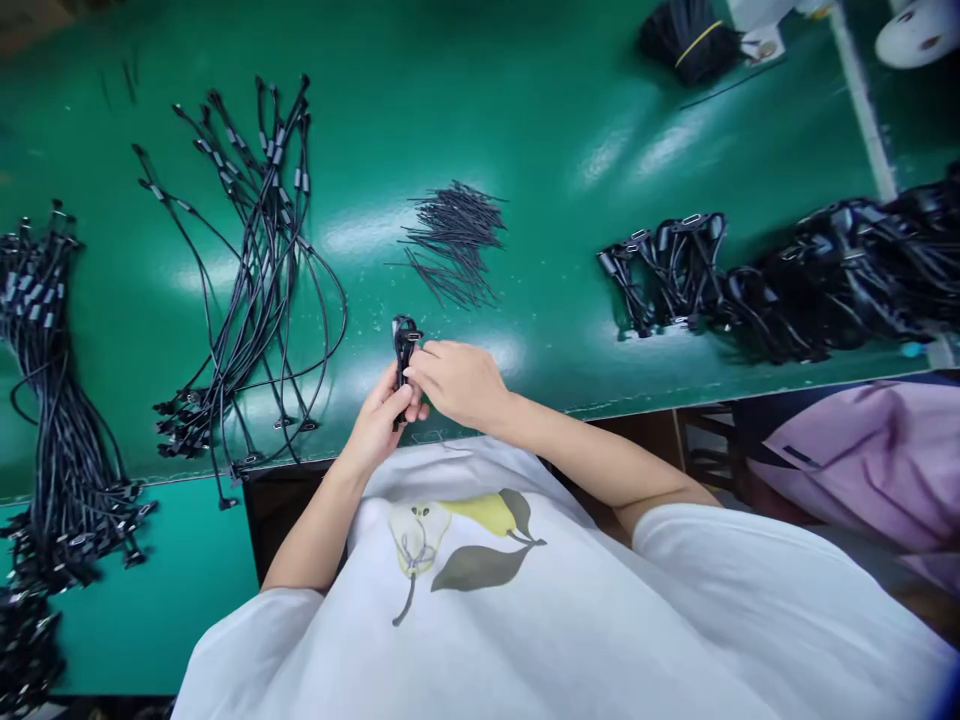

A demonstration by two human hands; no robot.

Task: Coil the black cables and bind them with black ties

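A short black cable (405, 345), folded into a compact bundle, stands upright just above the table's front edge. My left hand (381, 415) is closed around its lower part, thumb in front. From the right, my right hand (461, 382) reaches to the middle of the bundle with its fingers pinched together. What those fingertips grip is hidden; it may be the cable or something thin on it. Beyond both hands lies a loose pile of thin black ties (459, 235). Left of the hands, several unfolded black cables (259, 260) with grey tags spread over the tabletop.
Another thick bunch of cables (56, 390) hangs over the left table edge. Folded cable bundles (675, 270) are lined up at right, heaped higher towards the corner. A banded black bundle (690, 45) lies at the back right of the green table (540, 130). Pink-purple fabric (870, 450) shows at lower right.
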